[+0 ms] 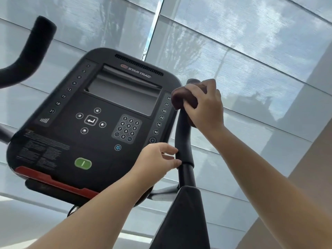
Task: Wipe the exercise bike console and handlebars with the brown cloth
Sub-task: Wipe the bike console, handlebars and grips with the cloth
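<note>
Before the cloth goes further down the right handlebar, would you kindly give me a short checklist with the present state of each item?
1. Brown cloth held firmly in the right hand: ok, the fingers curl round it.
2. Cloth against the right handlebar: ok, it is pressed on near the top end.
3. Left hand out of the wiping path: not ok, its fingertips touch the same bar lower down.
4. Console keys free of fingers: ok, neither hand presses one.
5. Left handlebar already wiped: cannot tell.
</note>
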`<act>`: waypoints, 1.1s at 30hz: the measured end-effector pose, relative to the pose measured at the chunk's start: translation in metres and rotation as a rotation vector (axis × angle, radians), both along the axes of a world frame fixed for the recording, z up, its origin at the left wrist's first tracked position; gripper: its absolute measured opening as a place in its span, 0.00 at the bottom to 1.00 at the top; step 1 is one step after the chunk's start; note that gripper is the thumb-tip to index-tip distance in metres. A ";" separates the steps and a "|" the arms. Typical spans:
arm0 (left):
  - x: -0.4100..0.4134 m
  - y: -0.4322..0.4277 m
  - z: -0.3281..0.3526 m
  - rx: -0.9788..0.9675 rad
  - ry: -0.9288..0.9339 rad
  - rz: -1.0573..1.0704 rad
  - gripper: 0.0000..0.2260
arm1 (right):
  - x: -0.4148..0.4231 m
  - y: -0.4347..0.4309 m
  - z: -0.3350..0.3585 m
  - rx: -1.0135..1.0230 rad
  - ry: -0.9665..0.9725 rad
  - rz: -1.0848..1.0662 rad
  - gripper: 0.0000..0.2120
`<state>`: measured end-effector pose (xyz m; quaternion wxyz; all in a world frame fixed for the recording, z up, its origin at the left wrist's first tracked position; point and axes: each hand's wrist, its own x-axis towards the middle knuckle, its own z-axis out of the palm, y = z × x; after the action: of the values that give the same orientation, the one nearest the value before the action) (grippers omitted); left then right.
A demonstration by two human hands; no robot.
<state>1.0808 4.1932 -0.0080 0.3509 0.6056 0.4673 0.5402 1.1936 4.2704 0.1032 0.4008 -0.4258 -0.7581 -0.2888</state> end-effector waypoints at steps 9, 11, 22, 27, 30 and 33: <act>-0.004 -0.073 0.032 0.039 0.734 -0.158 0.21 | 0.048 -0.051 -0.045 -0.515 -0.150 0.232 0.19; -0.002 -0.089 0.023 0.076 0.668 -0.263 0.22 | 0.050 -0.056 -0.033 -0.536 -0.256 0.285 0.19; -0.020 -0.091 -0.011 0.154 0.584 -0.389 0.26 | -0.007 -0.024 -0.030 -0.178 -0.688 -0.092 0.13; -0.024 -0.084 -0.012 0.129 0.521 -0.448 0.26 | 0.025 -0.048 -0.022 -0.515 -0.584 0.231 0.12; -0.026 -0.083 -0.012 0.094 0.471 -0.471 0.25 | 0.021 -0.040 0.001 -0.213 -0.789 0.193 0.13; -0.026 -0.083 -0.013 0.075 0.437 -0.484 0.25 | 0.000 -0.016 0.035 0.165 -0.828 0.051 0.13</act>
<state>1.0552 4.1106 -0.0210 0.3378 0.8132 0.3539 0.3153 1.1933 4.2548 0.1378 0.1020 -0.2212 -0.8398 -0.4852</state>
